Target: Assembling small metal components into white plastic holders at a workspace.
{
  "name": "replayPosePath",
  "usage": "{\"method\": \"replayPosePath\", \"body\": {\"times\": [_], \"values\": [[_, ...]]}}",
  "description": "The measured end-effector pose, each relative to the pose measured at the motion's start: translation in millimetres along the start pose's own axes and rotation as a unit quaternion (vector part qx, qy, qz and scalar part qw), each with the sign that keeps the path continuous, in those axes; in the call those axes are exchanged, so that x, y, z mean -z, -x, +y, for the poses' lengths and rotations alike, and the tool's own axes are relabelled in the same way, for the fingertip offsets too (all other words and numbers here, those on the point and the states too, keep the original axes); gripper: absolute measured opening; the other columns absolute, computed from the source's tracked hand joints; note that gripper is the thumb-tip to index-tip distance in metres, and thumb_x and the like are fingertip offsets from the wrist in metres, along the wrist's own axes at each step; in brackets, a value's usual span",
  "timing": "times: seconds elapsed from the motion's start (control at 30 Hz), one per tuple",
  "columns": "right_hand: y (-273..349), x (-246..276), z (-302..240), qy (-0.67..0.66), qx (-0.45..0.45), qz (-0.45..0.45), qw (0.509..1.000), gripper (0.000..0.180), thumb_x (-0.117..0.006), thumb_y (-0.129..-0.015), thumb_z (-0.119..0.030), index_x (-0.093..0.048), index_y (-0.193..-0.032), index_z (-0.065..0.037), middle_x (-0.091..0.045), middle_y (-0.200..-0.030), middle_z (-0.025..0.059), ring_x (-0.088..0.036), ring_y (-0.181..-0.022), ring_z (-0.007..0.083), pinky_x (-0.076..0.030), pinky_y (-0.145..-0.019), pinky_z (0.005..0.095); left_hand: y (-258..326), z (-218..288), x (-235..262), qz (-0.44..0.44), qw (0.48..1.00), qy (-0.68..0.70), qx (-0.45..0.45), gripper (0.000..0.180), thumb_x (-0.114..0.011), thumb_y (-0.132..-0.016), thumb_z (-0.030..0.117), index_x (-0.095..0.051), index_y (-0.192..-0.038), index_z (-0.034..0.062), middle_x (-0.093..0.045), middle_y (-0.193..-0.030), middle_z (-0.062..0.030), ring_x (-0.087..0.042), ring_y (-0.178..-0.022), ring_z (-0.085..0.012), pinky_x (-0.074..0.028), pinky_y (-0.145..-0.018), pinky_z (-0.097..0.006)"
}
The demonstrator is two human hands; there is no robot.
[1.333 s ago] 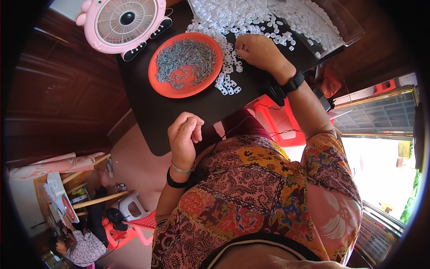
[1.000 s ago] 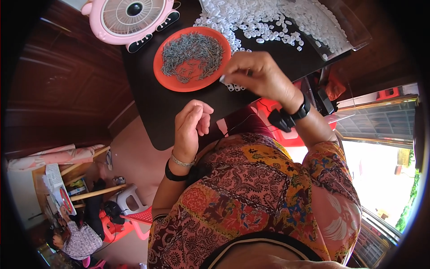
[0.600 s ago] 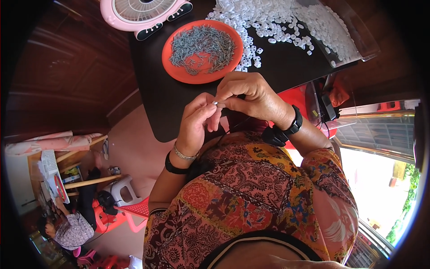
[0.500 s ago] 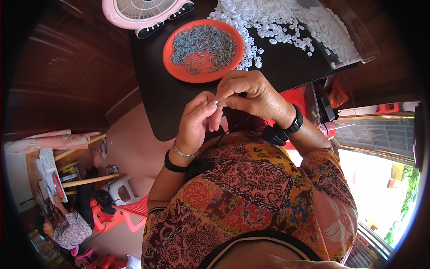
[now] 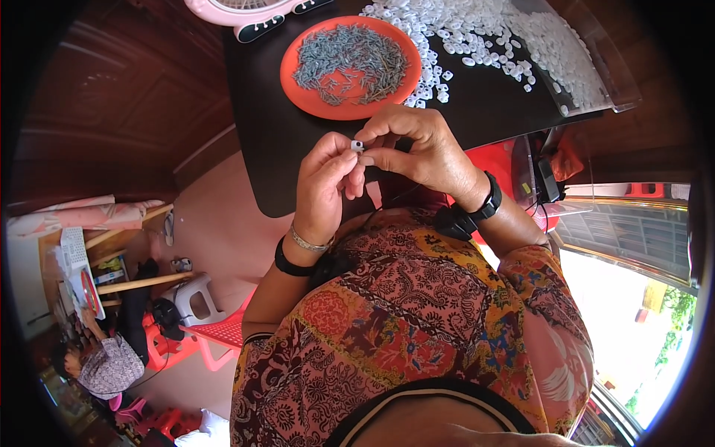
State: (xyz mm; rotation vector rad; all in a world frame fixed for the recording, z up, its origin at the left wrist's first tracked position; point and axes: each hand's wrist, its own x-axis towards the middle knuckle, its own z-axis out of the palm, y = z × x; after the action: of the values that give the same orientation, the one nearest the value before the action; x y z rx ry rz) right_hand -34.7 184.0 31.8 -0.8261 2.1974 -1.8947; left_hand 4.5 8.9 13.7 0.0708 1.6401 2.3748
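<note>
Over the near edge of the dark table, my two hands meet at the fingertips. Between thumb and fingers my left hand (image 5: 326, 179) pinches a small white plastic piece (image 5: 357, 146) with a dark hole in it. The curled forefinger and thumb of my right hand (image 5: 423, 147) close on the right side of that same piece; whether a nail is also between them I cannot make out. Just beyond the hands lies an orange plate (image 5: 298, 95) heaped with small grey metal nails or screws (image 5: 350, 61). White pieces (image 5: 477, 37) of the same kind are spread to its right.
A clear plastic bin (image 5: 622, 100) spills white pieces at the table's far right. A pink fan (image 5: 238, 11) stands at the far left of the dark table (image 5: 261, 156). Red and white stools (image 5: 195, 299) are on the floor at left, where another person (image 5: 112, 365) sits.
The view has shifted a little, so the plate sits higher and further right. In my fingers the white piece has turned, and its dark hole now shows. Both hands stay together.
</note>
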Motion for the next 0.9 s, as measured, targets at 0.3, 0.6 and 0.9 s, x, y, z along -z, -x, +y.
{"method": "replayPosePath", "body": {"times": [0.3,0.6,0.9], "values": [[-6.1,-2.4,-11.1,0.189,0.163,-0.018,0.968,0.017,-0.070,-0.073,-0.003,-0.067,-0.090,-0.006,-0.063,-0.081,0.0070,-0.064,-0.073,0.0233,-0.051,-0.061,0.0311,4.8,5.8,7.6,-0.006,0.994,-0.113,-0.002,0.020,-0.047,-0.089,0.020,-0.053,-0.080,0.0029,-0.049,-0.060,-0.0009,-0.043,-0.050,-0.0071,-0.031,-0.047,-0.020],[-77.5,34.1,6.6,0.442,0.129,-0.072,0.885,0.013,-0.061,-0.077,-0.015,-0.068,-0.085,-0.008,-0.063,-0.080,0.0099,-0.061,-0.079,0.0301,-0.049,-0.069,0.0399,6.7,2.5,16.8,0.018,0.996,-0.085,-0.006,0.020,-0.049,-0.090,0.019,-0.054,-0.080,0.0018,-0.048,-0.059,-0.0011,-0.042,-0.049,-0.0071,-0.031,-0.046,-0.021],[-101.5,18.4,31.9,0.555,0.124,-0.094,0.817,0.008,-0.060,-0.076,-0.015,-0.062,-0.077,-0.008,-0.061,-0.079,0.0083,-0.060,-0.079,0.0299,-0.048,-0.069,0.0407,7.5,0.3,21.1,0.003,0.998,-0.053,-0.030,0.019,-0.049,-0.090,0.018,-0.054,-0.081,0.0015,-0.049,-0.059,-0.0012,-0.043,-0.049,-0.0074,-0.032,-0.045,-0.021]]}}
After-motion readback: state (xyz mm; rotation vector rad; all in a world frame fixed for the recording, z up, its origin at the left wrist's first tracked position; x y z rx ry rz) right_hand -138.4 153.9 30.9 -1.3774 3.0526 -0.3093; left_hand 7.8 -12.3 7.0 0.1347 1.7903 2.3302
